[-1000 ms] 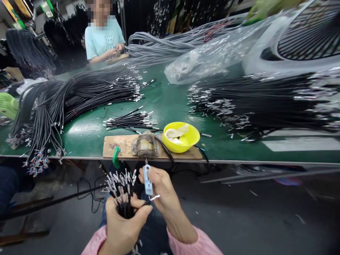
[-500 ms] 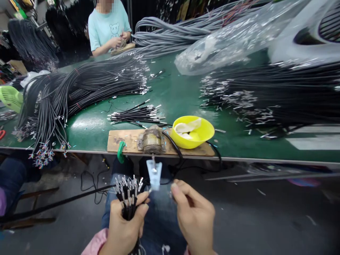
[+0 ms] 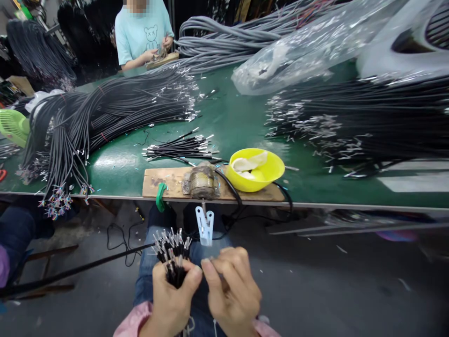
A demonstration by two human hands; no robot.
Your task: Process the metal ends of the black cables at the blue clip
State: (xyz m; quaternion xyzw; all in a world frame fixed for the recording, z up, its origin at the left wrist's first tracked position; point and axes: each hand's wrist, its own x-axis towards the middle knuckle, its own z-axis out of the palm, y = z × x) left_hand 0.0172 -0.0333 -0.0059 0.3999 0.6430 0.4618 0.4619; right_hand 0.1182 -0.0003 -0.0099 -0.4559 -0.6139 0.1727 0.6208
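Note:
My left hand (image 3: 171,292) is closed around a bundle of short black cables (image 3: 173,267). Their stripped, silvery ends fan out above the fingers. Close beside it, my right hand (image 3: 231,290) is closed in a pinch, its thumb and finger at the tip of my left thumb. Whatever lies between those fingertips is too small to make out. Just above both hands, a light-blue clothespin (image 3: 205,229) hangs from the shaft of a small motor (image 3: 202,181). The motor is mounted on a wooden board (image 3: 161,180) at the table edge.
A yellow bowl (image 3: 254,185) with white pieces stands on the board, near a green clamp (image 3: 160,196). Loose short cables (image 3: 180,149) lie behind on the green table (image 3: 231,121). Long cable bundles (image 3: 115,103) are at left, black cables (image 3: 379,121) at right. A person (image 3: 143,35) sits opposite.
My right hand has moved left to meet my left hand's thumb. The clothespin, blurred before, now shows sharply with its two legs apart. The left hand still grips the cables.

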